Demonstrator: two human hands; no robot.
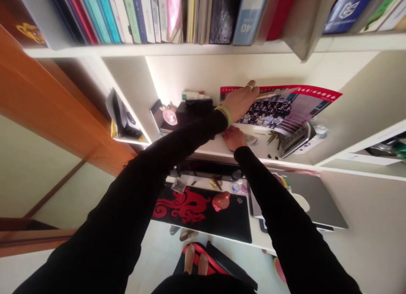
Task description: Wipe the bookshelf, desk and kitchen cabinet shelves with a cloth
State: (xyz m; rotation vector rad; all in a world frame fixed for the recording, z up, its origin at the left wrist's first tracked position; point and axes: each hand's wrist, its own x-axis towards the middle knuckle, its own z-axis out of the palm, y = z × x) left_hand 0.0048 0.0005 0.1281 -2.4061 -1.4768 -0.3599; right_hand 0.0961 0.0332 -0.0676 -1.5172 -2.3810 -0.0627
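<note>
My left hand [241, 100] reaches deep into a white shelf compartment. Its fingers lie on the top edge of a large group photo print with a red border [285, 106] that leans against the back wall. A green band sits on that wrist. My right hand [234, 137] rests lower, at the shelf's front edge [285, 162], fingers curled over a small flat roundish object [252, 140] that I cannot make out. Both arms wear black sleeves.
Books [142, 15] fill the shelf above. A black box [193, 110], a pink lamp [169, 115] and a white device [301, 142] share the compartment. Below are a black and red desk mat [196, 209], a closed laptop [314, 197] and a wooden door [47, 104] at left.
</note>
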